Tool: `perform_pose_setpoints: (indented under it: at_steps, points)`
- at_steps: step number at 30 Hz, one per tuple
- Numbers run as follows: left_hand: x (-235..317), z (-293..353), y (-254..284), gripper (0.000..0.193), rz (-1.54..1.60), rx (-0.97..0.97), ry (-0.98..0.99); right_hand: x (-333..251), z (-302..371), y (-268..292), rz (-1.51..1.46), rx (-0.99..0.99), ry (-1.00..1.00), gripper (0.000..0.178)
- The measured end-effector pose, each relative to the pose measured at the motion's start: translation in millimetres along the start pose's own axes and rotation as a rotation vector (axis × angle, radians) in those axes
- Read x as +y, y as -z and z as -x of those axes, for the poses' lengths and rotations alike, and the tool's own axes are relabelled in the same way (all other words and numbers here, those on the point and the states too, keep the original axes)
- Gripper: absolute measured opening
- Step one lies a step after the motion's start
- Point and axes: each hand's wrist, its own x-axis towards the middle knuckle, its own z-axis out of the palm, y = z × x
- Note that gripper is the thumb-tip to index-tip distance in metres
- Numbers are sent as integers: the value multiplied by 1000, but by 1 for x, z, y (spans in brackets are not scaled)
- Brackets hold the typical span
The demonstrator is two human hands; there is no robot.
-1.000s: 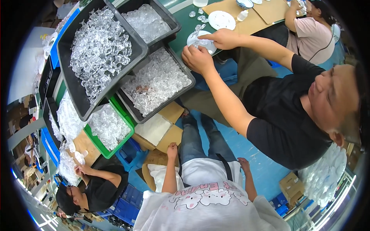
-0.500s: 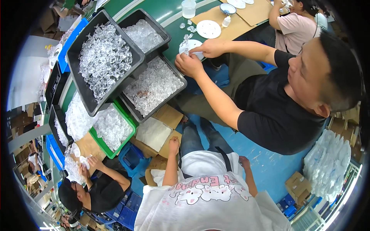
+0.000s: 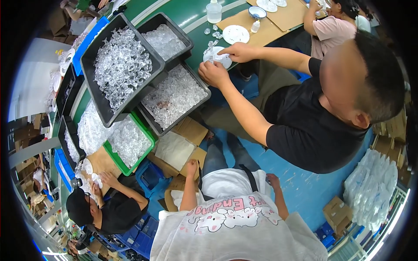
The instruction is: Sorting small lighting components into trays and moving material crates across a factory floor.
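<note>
My left hand (image 3: 191,168) hangs beside an opened cardboard box (image 3: 174,150) with a pale liner. Its fingers look curled in, and I see nothing in them. At my other side my right hand (image 3: 273,181) hangs low over the blue floor; its fingers are too small and dim to make out. Neither hand touches the bins. Ahead on the left, a large dark bin (image 3: 122,69) full of clear plastic pieces rests tilted over another dark bin (image 3: 174,98) of similar pieces. A green bin (image 3: 129,141) of clear pieces stands nearer.
A co-worker in black (image 3: 318,108) at right reaches over a white plate (image 3: 217,56) on the green table (image 3: 196,37), fingering clear pieces. Another person in a black cap (image 3: 109,213) works at lower left. Blue stool (image 3: 150,176) by the box; wrapped clear bags (image 3: 370,189) stand right.
My left hand has shifted slightly left and down, and my right hand slightly left. The view has moved a little. The co-worker's hands stay over the plate.
</note>
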Motion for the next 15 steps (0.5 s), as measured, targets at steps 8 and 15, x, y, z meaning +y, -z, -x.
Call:
perform_pose_setpoints:
  at_steps: [8, 15]
  points:
    - [13, 2, 1, 20, 19, 14, 37, -11, -2, -1, 24, 28, 0, 22]
    - [16, -3, 1, 20, 32, 4, 51, -15, -4, -4, -6, 11, 0, 23]
